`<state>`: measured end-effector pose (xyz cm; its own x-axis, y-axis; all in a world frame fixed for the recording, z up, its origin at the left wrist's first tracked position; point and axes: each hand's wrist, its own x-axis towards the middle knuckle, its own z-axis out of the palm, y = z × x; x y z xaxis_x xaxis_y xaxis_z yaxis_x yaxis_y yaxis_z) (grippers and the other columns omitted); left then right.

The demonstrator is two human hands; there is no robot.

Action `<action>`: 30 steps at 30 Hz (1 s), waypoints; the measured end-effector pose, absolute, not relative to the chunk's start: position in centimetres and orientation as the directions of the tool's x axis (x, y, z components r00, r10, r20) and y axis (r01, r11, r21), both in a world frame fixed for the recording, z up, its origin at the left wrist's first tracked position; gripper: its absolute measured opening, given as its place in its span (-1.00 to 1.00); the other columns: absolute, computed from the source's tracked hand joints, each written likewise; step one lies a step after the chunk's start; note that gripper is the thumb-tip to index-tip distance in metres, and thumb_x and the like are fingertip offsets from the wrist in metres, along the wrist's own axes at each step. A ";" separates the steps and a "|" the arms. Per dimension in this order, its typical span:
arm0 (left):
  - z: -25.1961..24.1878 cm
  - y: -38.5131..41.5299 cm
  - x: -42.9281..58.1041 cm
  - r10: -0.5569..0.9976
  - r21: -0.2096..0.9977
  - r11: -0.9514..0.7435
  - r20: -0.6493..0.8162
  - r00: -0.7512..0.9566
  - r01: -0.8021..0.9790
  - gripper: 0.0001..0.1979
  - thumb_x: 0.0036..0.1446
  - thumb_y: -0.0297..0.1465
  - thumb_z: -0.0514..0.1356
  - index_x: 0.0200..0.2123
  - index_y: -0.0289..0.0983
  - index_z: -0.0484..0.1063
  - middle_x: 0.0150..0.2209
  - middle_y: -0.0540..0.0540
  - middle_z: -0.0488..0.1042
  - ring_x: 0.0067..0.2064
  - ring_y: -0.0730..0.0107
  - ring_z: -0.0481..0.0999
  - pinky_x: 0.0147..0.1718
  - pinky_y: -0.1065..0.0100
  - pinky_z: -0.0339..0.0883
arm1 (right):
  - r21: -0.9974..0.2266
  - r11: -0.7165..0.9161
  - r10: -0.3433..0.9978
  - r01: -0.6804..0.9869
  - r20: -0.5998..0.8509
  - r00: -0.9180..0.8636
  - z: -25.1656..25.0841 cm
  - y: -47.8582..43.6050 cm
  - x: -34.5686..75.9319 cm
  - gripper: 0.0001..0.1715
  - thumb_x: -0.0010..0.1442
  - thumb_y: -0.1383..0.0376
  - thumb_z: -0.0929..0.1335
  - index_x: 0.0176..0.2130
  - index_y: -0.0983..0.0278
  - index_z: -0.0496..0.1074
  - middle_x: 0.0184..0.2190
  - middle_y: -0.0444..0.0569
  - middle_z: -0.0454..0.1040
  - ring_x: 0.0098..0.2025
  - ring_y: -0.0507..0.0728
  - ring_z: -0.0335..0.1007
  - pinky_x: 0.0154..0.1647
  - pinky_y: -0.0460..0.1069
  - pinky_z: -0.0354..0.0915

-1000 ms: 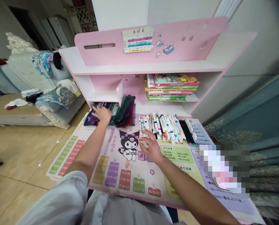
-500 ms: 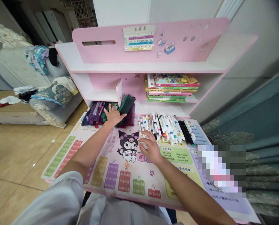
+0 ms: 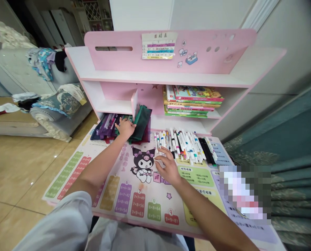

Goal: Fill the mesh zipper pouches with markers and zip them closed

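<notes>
Dark green and purple fabric pencil pouches (image 3: 141, 125) lie bunched at centre-left of the frame under the pink-and-white shelf (image 3: 113, 106), steadied by the open left hand (image 3: 125, 127) pressing flat, grasping nothing, while the open, empty right hand (image 3: 168, 167) sits just beside loose colour markers (image 3: 183, 146).

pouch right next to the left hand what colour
The pouch beside the left hand is dark green, shown best in the head view.
</notes>
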<state>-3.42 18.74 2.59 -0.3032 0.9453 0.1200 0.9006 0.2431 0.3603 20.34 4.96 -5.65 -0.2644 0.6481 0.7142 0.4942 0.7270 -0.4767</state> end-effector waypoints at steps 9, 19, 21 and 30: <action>5.8 11.7 -4.3 0.962 0.463 0.047 0.218 -0.164 0.885 -0.89 0.18 -0.30 0.26 -0.36 -0.19 0.53 0.28 -0.07 0.35 0.43 -0.08 0.02 0.32 -0.39 -0.19 | -0.501 0.701 0.674 0.508 0.699 -0.239 -5.4 4.9 20.3 -0.90 0.26 0.29 0.36 -0.18 0.17 0.45 0.04 0.11 0.45 0.23 0.32 0.33 0.16 0.33 0.38; 5.9 4.3 -7.7 0.952 0.285 -0.300 0.157 0.264 0.910 -0.86 0.07 -0.36 0.34 -0.51 -0.18 0.49 0.22 -0.04 0.42 0.40 -0.06 0.12 0.32 -0.37 -0.26 | -0.524 0.617 0.687 0.587 0.722 -0.078 -3.8 4.7 21.3 -0.22 0.16 0.02 0.45 0.25 0.15 0.17 0.19 0.20 0.29 0.29 0.41 0.22 0.25 0.40 0.27; 5.2 4.2 -8.2 0.948 0.293 -0.318 0.108 0.299 0.902 -0.87 0.04 -0.35 0.36 -0.51 -0.16 0.50 0.21 -0.01 0.43 0.39 -0.05 0.14 0.32 -0.36 -0.28 | -0.524 0.639 0.705 0.563 0.692 -0.156 -3.9 4.7 21.4 -0.48 0.19 0.05 0.43 0.09 0.10 0.31 0.15 0.11 0.34 0.29 0.39 0.23 0.27 0.40 0.26; 2.6 3.6 -7.7 0.955 0.392 -0.256 0.244 0.168 0.884 -0.89 0.10 -0.27 0.30 -0.45 -0.12 0.50 0.17 0.02 0.46 0.38 -0.06 0.18 0.38 -0.24 -0.33 | -0.549 0.675 0.727 0.493 0.608 -0.319 -3.3 4.0 20.4 -0.86 0.22 0.16 0.43 -0.30 0.13 0.42 0.03 -0.04 0.47 0.27 0.35 0.28 0.22 0.39 0.33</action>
